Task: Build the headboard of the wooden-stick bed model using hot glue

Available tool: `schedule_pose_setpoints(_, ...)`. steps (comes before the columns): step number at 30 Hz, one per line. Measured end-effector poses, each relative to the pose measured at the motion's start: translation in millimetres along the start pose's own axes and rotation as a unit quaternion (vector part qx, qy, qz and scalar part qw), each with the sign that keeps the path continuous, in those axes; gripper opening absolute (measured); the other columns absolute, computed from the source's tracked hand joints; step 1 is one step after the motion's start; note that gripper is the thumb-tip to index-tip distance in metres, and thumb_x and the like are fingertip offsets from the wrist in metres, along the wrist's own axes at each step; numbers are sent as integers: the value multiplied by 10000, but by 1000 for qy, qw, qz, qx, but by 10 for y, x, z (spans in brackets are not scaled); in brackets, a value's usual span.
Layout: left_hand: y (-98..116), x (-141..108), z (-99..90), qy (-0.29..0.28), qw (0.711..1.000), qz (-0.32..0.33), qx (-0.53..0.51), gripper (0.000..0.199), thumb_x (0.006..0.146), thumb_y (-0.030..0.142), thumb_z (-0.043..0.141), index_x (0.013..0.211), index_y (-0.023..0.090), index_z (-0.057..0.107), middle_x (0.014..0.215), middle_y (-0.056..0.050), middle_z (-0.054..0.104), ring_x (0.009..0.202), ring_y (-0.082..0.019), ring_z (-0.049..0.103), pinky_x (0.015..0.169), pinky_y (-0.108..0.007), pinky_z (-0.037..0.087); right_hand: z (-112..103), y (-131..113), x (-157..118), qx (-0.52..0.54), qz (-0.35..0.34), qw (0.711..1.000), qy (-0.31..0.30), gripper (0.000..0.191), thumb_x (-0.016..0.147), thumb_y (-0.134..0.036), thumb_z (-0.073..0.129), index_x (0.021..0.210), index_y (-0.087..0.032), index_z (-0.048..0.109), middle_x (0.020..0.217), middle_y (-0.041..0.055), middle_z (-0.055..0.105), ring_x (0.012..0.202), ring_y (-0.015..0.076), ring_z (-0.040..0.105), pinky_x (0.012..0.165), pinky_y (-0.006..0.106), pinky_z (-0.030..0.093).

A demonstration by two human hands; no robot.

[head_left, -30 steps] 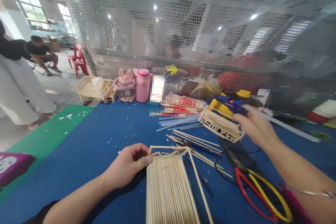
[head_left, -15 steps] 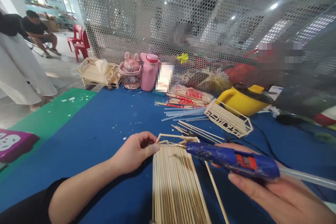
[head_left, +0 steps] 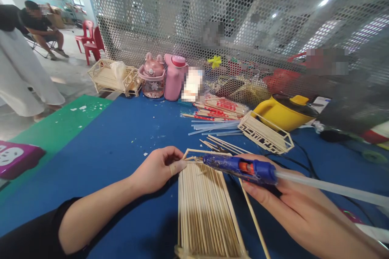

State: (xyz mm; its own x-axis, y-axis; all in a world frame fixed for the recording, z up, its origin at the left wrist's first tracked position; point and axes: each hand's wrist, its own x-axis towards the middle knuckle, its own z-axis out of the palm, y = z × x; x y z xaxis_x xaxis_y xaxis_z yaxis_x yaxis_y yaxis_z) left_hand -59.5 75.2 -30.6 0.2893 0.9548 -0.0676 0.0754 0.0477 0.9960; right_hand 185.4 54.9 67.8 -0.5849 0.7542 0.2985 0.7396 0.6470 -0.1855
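My left hand (head_left: pixel 162 170) is closed, pinching the far left corner of a model built of thin wooden sticks (head_left: pixel 203 206). Rows of sticks side by side form its flat bed, with a low stick frame at the far end. In my right hand (head_left: pixel 282 202) is a blue glue gun (head_left: pixel 240 168), held on its side with its tip pointing left at that far end, close to my left thumb. A long clear glue stick (head_left: pixel 331 188) juts from the back of the gun. One loose-looking wooden stick (head_left: pixel 253 218) slants along the model's right side.
Loose sticks (head_left: pixel 227 144), clear glue sticks (head_left: pixel 212 126) and red-wrapped stick bundles (head_left: pixel 223 109) lie beyond. A small stick model (head_left: pixel 266 133) leans near a yellow pot (head_left: pixel 282 113). Pink bottles (head_left: pixel 174 79) stand before a perforated metal screen (head_left: pixel 158 16). A dark cable (head_left: pixel 306 158) runs at right.
The glue gun has moved left, its tip now nearer my left thumb, and its body has turned slightly. My left hand keeps its pinch on the corner. The view has shifted a little.
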Motion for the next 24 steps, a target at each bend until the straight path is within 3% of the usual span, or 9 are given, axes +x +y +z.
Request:
schedule_pose_setpoints(15, -20, 1, -19, -12, 1000, -4, 7, 187, 794, 345, 584, 820, 159, 580, 738, 4, 579, 673, -119, 493, 646, -252, 388, -8, -27, 25, -39, 2, 999, -25, 318, 888, -414, 452, 1126, -263, 599, 1102, 6, 693, 1022, 216, 640, 894, 308, 519)
schedule_pose_setpoints(24, -39, 17, -12, -10, 1000, -4, 4, 186, 794, 353, 583, 816, 169, 567, 729, 15, 559, 662, -112, 471, 658, -253, 380, -73, 49, -85, -37, 18, 999, -34, 321, 874, -364, 510, 1195, -365, 519, 1181, -71, 648, 1071, 165, 613, 914, 269, 506)
